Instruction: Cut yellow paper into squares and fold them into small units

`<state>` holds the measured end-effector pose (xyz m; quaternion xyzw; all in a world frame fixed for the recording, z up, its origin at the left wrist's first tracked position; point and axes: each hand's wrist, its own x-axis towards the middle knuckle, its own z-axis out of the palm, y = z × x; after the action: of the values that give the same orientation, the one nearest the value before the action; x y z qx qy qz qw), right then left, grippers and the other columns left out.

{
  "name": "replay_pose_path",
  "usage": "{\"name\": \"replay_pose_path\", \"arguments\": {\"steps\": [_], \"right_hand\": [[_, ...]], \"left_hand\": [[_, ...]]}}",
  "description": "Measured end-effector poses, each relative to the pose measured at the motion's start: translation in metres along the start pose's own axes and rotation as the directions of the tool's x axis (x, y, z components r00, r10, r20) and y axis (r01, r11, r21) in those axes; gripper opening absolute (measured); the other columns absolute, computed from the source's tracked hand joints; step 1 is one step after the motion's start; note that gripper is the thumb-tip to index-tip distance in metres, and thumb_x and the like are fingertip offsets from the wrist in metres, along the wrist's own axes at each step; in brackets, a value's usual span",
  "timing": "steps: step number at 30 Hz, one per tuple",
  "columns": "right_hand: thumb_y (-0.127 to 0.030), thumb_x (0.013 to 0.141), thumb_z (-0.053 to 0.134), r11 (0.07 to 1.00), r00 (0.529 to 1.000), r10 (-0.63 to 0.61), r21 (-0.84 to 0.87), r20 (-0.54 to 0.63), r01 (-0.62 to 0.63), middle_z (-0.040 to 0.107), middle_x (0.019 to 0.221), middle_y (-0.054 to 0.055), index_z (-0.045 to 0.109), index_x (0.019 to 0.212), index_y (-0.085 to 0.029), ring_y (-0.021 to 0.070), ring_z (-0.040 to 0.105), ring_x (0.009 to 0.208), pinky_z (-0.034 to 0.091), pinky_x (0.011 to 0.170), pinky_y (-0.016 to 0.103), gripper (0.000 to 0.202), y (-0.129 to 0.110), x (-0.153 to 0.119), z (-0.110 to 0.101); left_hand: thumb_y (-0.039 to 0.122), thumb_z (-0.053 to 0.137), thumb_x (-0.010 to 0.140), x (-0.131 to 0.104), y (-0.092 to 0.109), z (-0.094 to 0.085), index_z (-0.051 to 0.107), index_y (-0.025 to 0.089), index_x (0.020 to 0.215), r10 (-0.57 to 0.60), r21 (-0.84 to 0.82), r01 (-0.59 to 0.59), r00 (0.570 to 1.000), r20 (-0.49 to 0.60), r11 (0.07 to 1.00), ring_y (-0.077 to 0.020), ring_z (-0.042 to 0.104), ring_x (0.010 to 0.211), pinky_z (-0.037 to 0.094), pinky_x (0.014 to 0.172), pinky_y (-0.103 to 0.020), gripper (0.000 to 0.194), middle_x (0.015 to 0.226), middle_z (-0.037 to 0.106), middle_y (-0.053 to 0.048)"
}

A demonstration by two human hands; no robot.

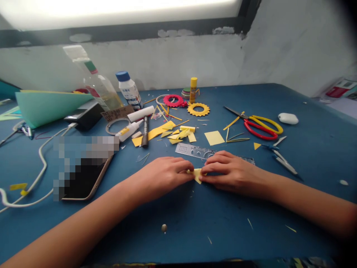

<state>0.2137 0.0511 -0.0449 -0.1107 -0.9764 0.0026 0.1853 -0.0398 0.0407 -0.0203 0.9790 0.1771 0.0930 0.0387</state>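
Between my two hands is a small piece of pale yellow paper, partly covered by the fingers. My left hand pinches its left side between thumb and fingertips. From the right, my right hand grips the other side, thumb below and fingers above. The paper looks folded, its lower part narrowing to a point. Just beyond the hands lies a clear stencil ruler, its right part hidden behind my right hand. A flat yellow paper square rests behind the ruler, beside a heap of yellow paper scraps.
Scissors with red and yellow handles lie at the right, near a drawing compass. On the left are a phone and white cable. Behind stand a glue stick, a white bottle and a clear bottle.
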Motion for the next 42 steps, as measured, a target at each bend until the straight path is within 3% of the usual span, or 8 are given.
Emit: {"name": "replay_pose_path", "arguments": {"steps": [42], "right_hand": [[-0.017,0.095,0.048,0.989,1.0,0.001,0.149,0.021,-0.004,0.069,0.105,0.005,0.065,0.109,-0.014,0.0182,0.057,0.098,0.044,0.087,0.034,0.022,-0.0014,0.0019,-0.0008]], "left_hand": [[0.011,0.033,0.096,0.0031,0.0055,-0.0025,0.062,0.009,0.105,0.036,0.074,-0.038,0.999,0.031,0.996,-0.0218,0.061,0.093,0.054,0.079,-0.033,0.03,0.104,0.065,-0.013]]}}
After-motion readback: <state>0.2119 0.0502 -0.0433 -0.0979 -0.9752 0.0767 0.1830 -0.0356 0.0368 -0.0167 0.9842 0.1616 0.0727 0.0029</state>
